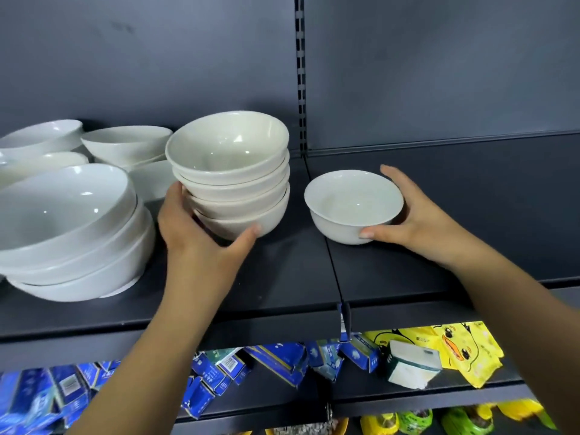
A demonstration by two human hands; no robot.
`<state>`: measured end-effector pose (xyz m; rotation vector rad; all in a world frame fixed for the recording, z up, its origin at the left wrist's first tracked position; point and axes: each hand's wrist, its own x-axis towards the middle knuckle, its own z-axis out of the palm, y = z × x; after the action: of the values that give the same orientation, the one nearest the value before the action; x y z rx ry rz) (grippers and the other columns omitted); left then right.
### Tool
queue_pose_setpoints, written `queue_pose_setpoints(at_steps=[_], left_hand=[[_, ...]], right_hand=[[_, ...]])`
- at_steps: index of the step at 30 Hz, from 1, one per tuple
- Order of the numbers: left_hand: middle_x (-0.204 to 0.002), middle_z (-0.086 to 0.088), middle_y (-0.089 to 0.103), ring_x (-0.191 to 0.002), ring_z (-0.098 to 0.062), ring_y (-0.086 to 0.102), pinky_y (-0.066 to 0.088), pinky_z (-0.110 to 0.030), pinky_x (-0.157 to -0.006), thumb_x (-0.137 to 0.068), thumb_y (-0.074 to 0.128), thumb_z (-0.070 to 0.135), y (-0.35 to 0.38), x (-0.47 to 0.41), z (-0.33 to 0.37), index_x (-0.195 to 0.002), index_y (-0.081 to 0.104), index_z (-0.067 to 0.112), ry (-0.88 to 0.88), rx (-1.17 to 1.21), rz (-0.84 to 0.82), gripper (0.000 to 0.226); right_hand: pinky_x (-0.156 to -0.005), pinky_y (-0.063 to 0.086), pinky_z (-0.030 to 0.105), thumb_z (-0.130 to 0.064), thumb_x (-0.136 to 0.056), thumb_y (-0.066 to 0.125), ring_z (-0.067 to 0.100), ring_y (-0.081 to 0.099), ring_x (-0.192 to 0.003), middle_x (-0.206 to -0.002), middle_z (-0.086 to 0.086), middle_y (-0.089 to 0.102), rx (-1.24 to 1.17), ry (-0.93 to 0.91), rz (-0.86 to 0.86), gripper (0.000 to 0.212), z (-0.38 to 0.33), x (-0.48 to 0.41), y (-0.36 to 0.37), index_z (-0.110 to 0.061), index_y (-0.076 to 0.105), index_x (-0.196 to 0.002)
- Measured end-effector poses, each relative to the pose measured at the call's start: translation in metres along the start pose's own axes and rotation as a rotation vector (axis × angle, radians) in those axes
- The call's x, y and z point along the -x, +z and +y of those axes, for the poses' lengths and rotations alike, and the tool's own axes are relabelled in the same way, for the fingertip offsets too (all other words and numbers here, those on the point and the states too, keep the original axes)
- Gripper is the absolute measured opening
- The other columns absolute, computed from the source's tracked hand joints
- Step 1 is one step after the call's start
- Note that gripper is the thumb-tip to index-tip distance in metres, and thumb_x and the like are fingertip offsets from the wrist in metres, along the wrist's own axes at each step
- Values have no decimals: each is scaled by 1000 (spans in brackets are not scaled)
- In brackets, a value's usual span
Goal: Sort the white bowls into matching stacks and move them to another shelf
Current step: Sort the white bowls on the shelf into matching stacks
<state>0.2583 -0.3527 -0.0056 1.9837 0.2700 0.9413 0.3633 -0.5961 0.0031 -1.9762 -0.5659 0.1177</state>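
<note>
Bowls are sitting in two spots. A stack of four cream bowls [230, 171] is standing at the right end of the left shelf section [282, 277], and a single white bowl [351, 205] is resting just past the seam on the right shelf section [486, 221], near the stack but not touching it.

The left hand [194, 233] is gripping the stack low down, with the thumb pressing on the front of the bottom bowl and the fingers [175, 189] curling round its left side. The right hand [417, 221] is cupping the single bowl, thumb on the near wall and the other digits wrapping the far rim.

The stack is leaning slightly; I cannot tell whether its base is clear of the shelf. The step appears to be carrying the stack across the seam. Doing it well probably means keeping the grip under the lowest bowl, holding the pile level so the upper bowls are not sliding, and setting it down beside the single bowl, which looks smaller and whiter and so likely belongs in its own pile.

Further left, large white bowls [72, 230] are nesting, with shallow bowls [125, 146] behind them. Below, blue packets [219, 372] and yellow packets [464, 350] are lying on a lower shelf.
</note>
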Motion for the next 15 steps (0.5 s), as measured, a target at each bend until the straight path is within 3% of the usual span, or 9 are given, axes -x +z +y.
queue_pose_setpoints(at_steps=[4, 10, 15], left_hand=[[-141, -1, 36, -129, -15, 36, 31, -38, -110, -55, 86, 23, 3, -23, -3, -139, 19, 12, -48, -52, -112, 108], [-145, -3, 28, -133, -16, 30, 28, -32, -111, -56, 86, 26, 28, -36, 1, -143, 10, 15, -94, -42, -129, 116], [-146, -5, 26, -131, -17, 30, 28, -27, -108, -60, 85, 25, 54, -54, 5, -144, 10, 14, -112, -36, -125, 113]], right_hand=[[-99, 20, 17, -21, -61, 84, -4, 25, -120, -127, -23, 27, -1, 65, -8, 113, 2, -2, 0, -23, 11, -148], [-106, 27, 23, -43, -36, 82, 5, 35, -127, -134, -15, 41, -1, 55, -10, 127, 4, -3, 2, -22, 20, -146], [-96, 31, 19, -39, -44, 88, 6, 42, -119, -125, -13, 48, -4, 14, 54, 114, 4, 1, 3, -22, 31, -141]])
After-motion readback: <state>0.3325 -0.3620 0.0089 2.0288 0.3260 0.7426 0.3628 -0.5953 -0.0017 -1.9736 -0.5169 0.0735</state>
